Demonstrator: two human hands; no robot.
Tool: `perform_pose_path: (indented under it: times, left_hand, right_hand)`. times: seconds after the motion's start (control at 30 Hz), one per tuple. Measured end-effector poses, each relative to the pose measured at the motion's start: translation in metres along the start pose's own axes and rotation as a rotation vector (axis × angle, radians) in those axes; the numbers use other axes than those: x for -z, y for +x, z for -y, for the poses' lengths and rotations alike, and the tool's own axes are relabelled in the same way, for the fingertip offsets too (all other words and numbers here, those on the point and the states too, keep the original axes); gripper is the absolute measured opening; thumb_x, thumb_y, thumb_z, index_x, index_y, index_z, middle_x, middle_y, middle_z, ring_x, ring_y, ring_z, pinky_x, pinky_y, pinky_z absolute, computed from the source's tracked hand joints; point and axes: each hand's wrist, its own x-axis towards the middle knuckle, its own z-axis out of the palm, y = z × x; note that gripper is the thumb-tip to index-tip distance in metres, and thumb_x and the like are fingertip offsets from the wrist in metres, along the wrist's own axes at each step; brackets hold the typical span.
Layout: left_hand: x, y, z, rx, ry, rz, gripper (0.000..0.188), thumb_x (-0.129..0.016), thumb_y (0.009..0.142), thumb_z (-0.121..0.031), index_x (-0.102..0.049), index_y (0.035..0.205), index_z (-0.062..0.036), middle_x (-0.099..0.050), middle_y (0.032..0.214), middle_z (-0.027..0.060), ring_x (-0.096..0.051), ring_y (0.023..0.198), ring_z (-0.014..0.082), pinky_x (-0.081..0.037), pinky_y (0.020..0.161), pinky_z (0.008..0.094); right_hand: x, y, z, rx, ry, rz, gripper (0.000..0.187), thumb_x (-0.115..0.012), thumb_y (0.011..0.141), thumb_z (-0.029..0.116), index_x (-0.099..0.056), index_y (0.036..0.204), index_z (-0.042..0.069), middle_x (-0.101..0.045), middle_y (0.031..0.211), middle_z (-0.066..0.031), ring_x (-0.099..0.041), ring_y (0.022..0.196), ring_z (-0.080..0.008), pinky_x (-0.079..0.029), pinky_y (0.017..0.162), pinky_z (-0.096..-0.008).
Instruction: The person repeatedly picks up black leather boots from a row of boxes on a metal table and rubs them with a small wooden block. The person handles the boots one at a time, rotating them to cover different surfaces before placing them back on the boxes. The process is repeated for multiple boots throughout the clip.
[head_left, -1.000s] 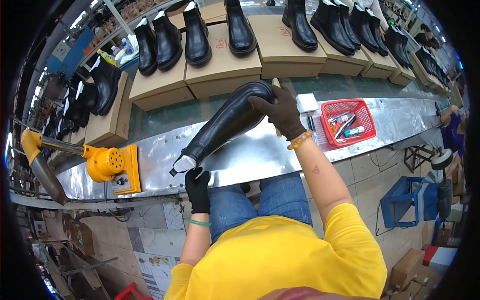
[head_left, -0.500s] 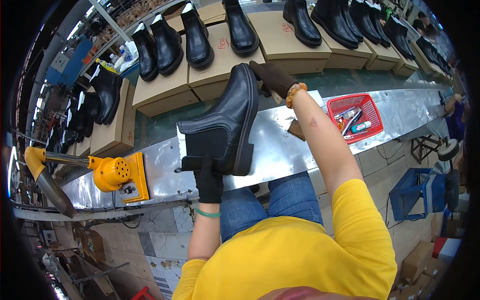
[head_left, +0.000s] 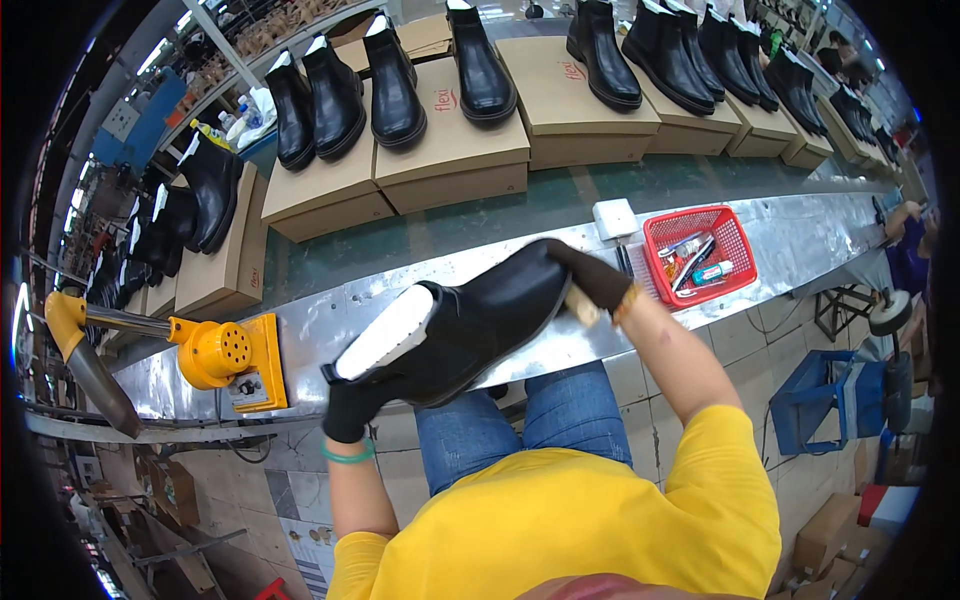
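Note:
A black Chelsea boot [head_left: 490, 325] hangs tilted over the near edge of the metal bench, toe to the right, white paper stuffing [head_left: 390, 332] in its opening. My left hand [head_left: 352, 405], in a black glove, is closed on the boot at its shaft end; the fingers are partly hidden. At the toe, my right hand [head_left: 592, 278], in a dark brown glove, presses against the leather with its fingers curled. A pale wooden-looking piece [head_left: 581, 306] sticks out from under that palm; the rest of it is hidden.
A red basket [head_left: 748, 245] with tubes and small tools stands on the bench [head_left: 810, 225], beside a white block [head_left: 614, 218]. To the left is a yellow machine [head_left: 215, 352] with a nozzle. Beyond, several black boots [head_left: 397, 95] stand on cardboard boxes [head_left: 450, 165].
The boot has come down toward me and swung from upright to nearly lying, its opening now in sight. Both hands have moved with it, the right one staying by the toe.

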Motion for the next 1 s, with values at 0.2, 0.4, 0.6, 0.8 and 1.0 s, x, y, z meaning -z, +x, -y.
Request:
perform_pose_path:
  times: [0.2,0.4,0.6,0.8,1.0]
  left_hand:
    - [-0.01,0.053,-0.078,-0.455,-0.14,-0.266,0.062,-0.074,0.069,-0.001,-0.047,0.125,0.001,-0.052,0.125,0.0139,-0.052,0.114,0.0239,-0.041,0.099,0.0375]
    - [-0.022,0.043,-0.146,-1.118,-0.639,0.19,0.057,-0.063,0.082,-0.025,-0.044,0.128,0.0018,-0.04,0.136,0.0224,-0.044,0.123,0.0368,-0.033,0.106,0.0447]
    - [-0.047,0.006,-0.174,-1.14,-0.595,0.595,0.056,-0.063,0.081,-0.027,-0.045,0.127,0.0005,-0.039,0.136,0.0222,-0.044,0.123,0.0374,-0.033,0.105,0.0451]
    - [-0.08,-0.021,-0.166,-1.105,-0.586,0.697,0.056,-0.063,0.081,-0.029,-0.046,0.126,-0.0007,-0.039,0.136,0.022,-0.043,0.123,0.038,-0.033,0.105,0.0456]
    - [-0.107,-0.033,-0.164,-1.128,-0.65,0.793,0.056,-0.063,0.08,-0.032,-0.047,0.124,-0.0019,-0.039,0.136,0.0218,-0.043,0.123,0.0387,-0.033,0.104,0.046]
  right_hand:
    - [-0.047,-0.044,-0.037,0.488,0.425,-0.128,0.043,-0.057,0.082,0.032,-0.055,0.113,0.004,-0.061,0.107,-0.0116,-0.06,0.098,-0.0238,-0.049,0.087,-0.0371]
    - [-0.021,-0.017,0.031,0.785,0.635,-0.184,0.058,-0.056,0.078,0.046,-0.051,0.122,0.008,-0.056,0.12,-0.0124,-0.055,0.109,-0.0285,-0.047,0.092,-0.0444]
    - [0.067,0.084,0.127,1.132,-0.24,-0.839,0.062,-0.066,0.077,0.038,-0.045,0.127,0.006,-0.057,0.117,-0.0133,-0.062,0.088,-0.0307,-0.054,0.074,-0.0435]
    - [0.032,0.087,0.111,0.73,0.034,-0.614,0.064,-0.071,0.077,0.026,-0.039,0.128,0.003,-0.058,0.091,-0.0141,-0.06,0.056,-0.0237,-0.049,0.044,-0.0368]
    - [-0.001,0.072,0.005,0.616,-0.101,-0.355,0.048,-0.063,0.083,0.021,-0.043,0.126,0.012,-0.056,0.083,-0.0083,-0.054,0.053,-0.0165,-0.048,0.046,-0.0308]
